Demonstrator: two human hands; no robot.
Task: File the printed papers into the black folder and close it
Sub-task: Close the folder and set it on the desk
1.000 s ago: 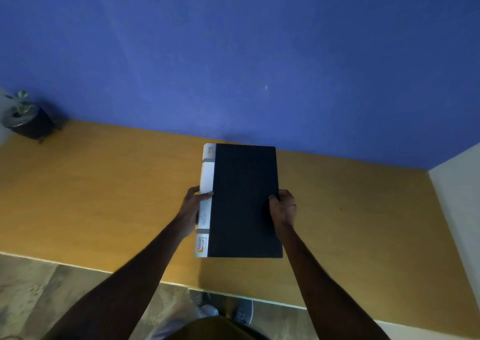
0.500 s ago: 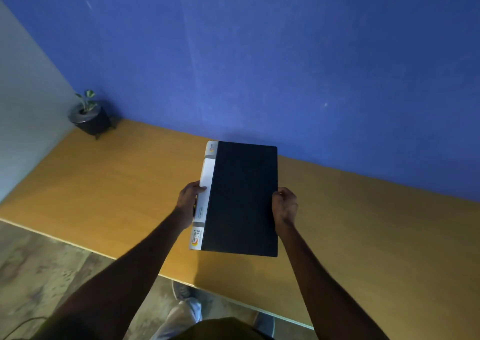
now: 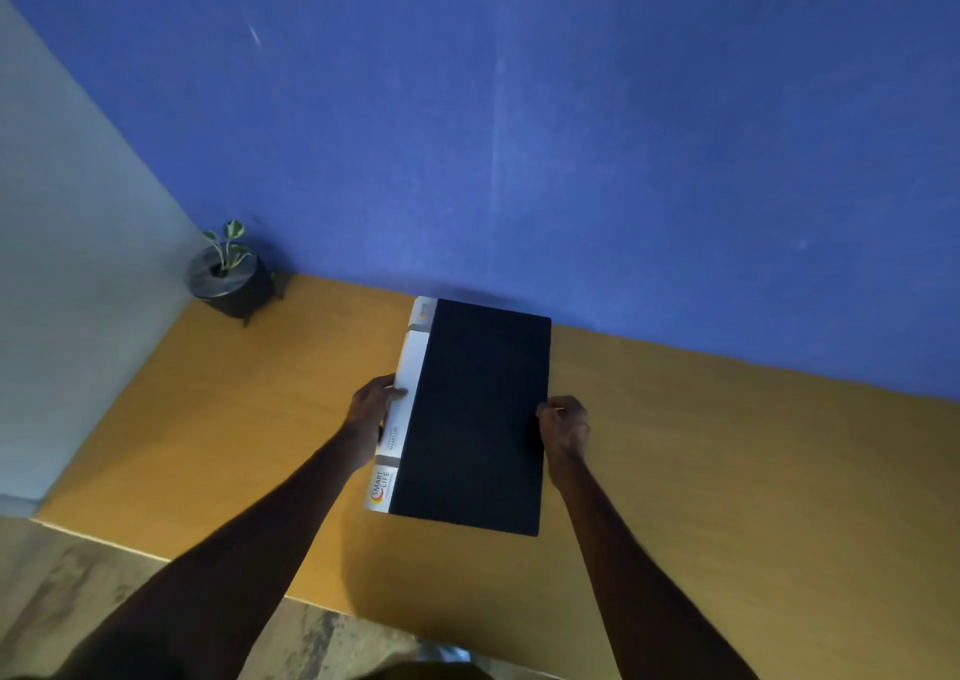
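Observation:
The black folder point(image 3: 475, 414) is closed, with a white labelled spine along its left side, and is held a little above the wooden desk point(image 3: 727, 471), casting a shadow on it. My left hand point(image 3: 371, 406) grips the spine edge at mid-length. My right hand point(image 3: 563, 427) grips the opposite long edge. No loose printed papers are visible anywhere in the head view.
A small potted plant point(image 3: 231, 276) in a dark pot stands at the desk's back left corner. A blue wall point(image 3: 571, 133) runs behind the desk and a pale wall point(image 3: 67, 263) is at the left. The desk's front edge point(image 3: 104, 539) borders the floor below.
The view has swung to the left, bringing the plant and pale wall further in. Both hands keep the same grip on the closed folder, which now tilts slightly.

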